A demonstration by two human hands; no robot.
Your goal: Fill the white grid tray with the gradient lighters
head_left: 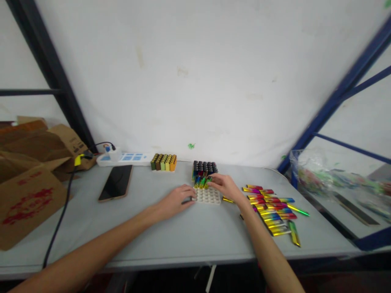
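A white tray with rows of round holes (208,197) lies in front of me. Its back rows hold upright tubes with black tops (205,167), and shiny blue and green tubes stand in front of them. My left hand (179,200) grips the tray's left edge, thumb and fingers bent; a dark patch between them is too unclear to name. My right hand (225,186) reaches over the tray's right side, its fingertips closed on a shiny green-gold tube (209,179) at the end of the front filled row.
Loose metallic tubes (270,207) are heaped at right. A second filled tray (163,162) stands by the wall, near a power strip (134,157) and a phone (116,183). Cardboard boxes (33,195) and a black cable (62,217) are at left. Blue rack posts (324,93) rise at right.
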